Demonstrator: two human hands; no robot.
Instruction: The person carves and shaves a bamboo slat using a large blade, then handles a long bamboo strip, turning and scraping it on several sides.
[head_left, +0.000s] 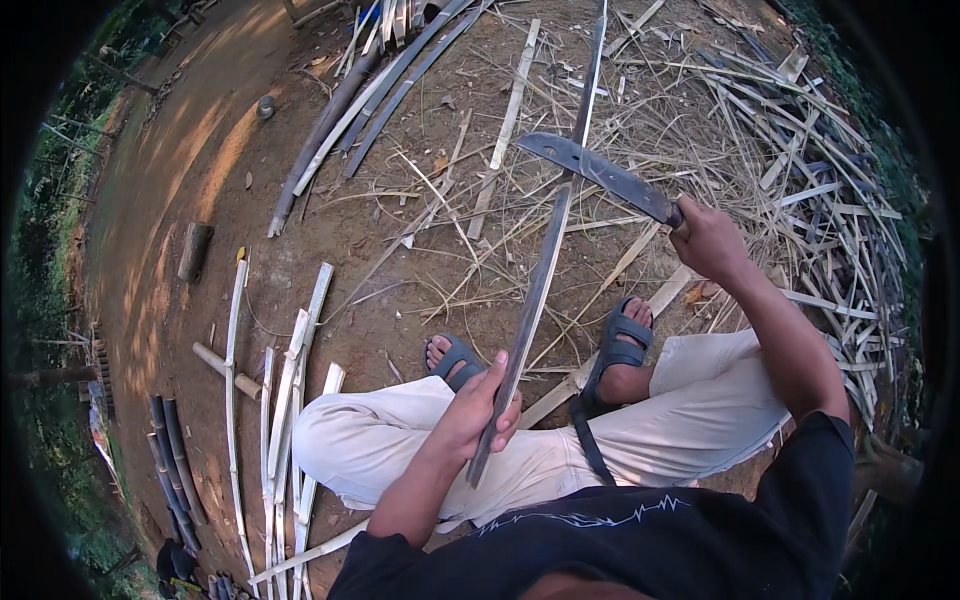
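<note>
Bamboo strip, slanting from just above the lap to the far edge of the scene. Nearest, pale trousers lie under its near end, which the left hand clasps between thumb and fingers; a slack clasp could let the strip roll and turn a blade aside. At near left, pale split lengths rest on the ground. Farther on, a left sandal and a right sandal flank the strip; with toes exposed, a blade glancing off its side might strike them. Beyond, to the right, the right hand is curled around the handle of a knife, whose blade crosses the strip, tip leftward; contact cannot be confirmed. Skidding nearward along the strip, for instance at a knot, it could reach the left fingers. Farther still, thin shavings litter the ground.
</note>
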